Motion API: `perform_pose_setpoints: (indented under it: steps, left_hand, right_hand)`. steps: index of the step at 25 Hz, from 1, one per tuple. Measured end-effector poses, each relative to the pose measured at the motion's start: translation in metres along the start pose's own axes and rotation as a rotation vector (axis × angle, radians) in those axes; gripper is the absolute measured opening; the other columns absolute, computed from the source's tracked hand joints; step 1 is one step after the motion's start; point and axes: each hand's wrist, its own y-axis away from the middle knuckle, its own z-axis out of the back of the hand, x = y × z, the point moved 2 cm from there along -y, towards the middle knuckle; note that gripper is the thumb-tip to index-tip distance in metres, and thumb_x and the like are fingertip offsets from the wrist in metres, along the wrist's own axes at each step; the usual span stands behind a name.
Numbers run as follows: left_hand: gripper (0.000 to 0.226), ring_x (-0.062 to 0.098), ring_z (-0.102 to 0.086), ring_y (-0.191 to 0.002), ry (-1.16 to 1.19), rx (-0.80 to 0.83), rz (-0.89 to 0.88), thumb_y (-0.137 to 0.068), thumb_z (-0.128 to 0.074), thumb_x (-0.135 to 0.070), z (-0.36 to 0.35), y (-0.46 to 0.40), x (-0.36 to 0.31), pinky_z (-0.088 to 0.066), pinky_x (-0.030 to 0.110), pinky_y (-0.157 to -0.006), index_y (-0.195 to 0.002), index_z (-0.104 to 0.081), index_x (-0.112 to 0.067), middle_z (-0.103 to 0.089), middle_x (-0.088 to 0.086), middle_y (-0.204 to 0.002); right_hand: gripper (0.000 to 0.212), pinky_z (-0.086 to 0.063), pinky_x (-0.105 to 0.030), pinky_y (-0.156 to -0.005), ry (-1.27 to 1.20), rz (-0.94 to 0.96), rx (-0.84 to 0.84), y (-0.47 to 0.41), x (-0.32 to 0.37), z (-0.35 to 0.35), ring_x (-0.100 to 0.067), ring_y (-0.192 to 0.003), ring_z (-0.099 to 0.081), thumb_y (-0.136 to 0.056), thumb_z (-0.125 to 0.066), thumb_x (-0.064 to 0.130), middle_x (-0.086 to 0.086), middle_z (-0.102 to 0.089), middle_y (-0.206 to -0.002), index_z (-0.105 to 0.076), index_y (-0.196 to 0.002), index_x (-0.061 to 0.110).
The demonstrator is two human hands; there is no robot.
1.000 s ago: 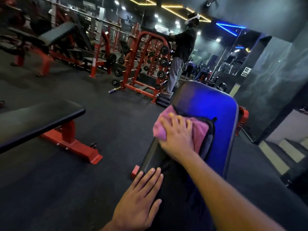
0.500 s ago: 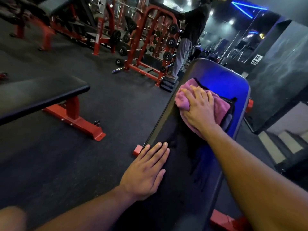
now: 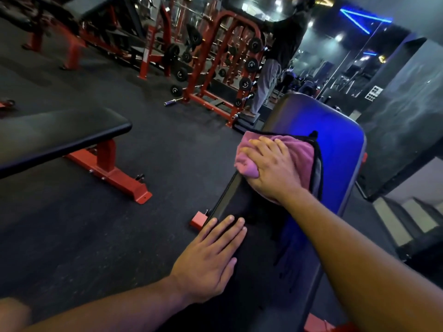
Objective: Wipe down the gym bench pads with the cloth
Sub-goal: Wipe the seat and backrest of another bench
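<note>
The bench pad is dark and glossy with a blue light reflection, and it runs away from me at the right. A pink cloth with a dark edge lies on the pad's far half and hangs over its left edge. My right hand presses flat on the cloth with its fingers spread, and a bunched fold sits by the thumb. My left hand lies flat, fingers straight, on the near left edge of the pad.
A second flat black bench on a red frame stands to the left across dark rubber floor. A red weight rack with plates is at the back, and a person stands beside it. Steps lie to the right.
My view has dipped and swung slightly. My right hand has slid the cloth a little up the pad and back toward its left edge. My left hand has stayed flat.
</note>
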Motion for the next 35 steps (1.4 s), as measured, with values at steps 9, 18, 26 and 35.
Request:
perform_pose_setpoints:
  steps: [9, 18, 26, 35]
  left_hand:
    - [0.065, 0.020, -0.021, -0.159, -0.099, 0.112, -0.271, -0.103, -0.045, -0.044, 0.008, -0.003, 0.031, -0.019, 0.049, -0.126, -0.163, -0.030, -0.023, -0.029, 0.002, -0.170]
    - [0.074, 0.018, -0.012, -0.161, 0.009, 0.127, -0.282, -0.099, -0.052, -0.037, 0.007, -0.002, 0.033, -0.017, 0.050, -0.128, -0.165, -0.025, -0.020, -0.015, 0.000, -0.174]
    - [0.076, 0.019, -0.016, -0.160, 0.055, 0.088, -0.310, -0.095, -0.054, -0.036, 0.001, -0.002, 0.036, -0.022, 0.048, -0.125, -0.165, -0.027, -0.020, -0.017, 0.000, -0.174]
    - [0.076, 0.018, -0.014, -0.160, 0.063, 0.113, -0.305, -0.094, -0.052, -0.036, 0.006, -0.003, 0.037, -0.015, 0.047, -0.128, -0.164, -0.027, -0.020, -0.017, 0.000, -0.173]
  right_hand:
    - [0.051, -0.035, -0.047, -0.103, 0.038, 0.320, 0.103, 0.012, 0.042, 0.005, -0.029, -0.115, -0.055, -0.080, -0.056, 0.049, 0.000, -0.062, -0.127, -0.063, -0.125, 0.027]
    - [0.068, -0.014, -0.073, -0.113, 0.448, 0.176, 0.654, -0.121, -0.010, 0.025, -0.030, -0.123, -0.056, -0.088, -0.028, 0.082, 0.000, -0.067, -0.121, -0.064, -0.119, 0.033]
    - [0.066, -0.045, -0.038, -0.077, 0.240, 0.563, 0.839, -0.051, 0.124, -0.009, -0.037, -0.110, -0.066, -0.090, -0.048, 0.072, -0.014, -0.068, -0.125, -0.068, -0.120, 0.017]
    - [0.055, -0.049, -0.042, -0.095, 0.347, 0.347, 0.627, -0.116, 0.024, 0.019, -0.031, -0.093, -0.067, -0.090, -0.042, 0.074, -0.008, -0.073, -0.105, -0.066, -0.098, 0.025]
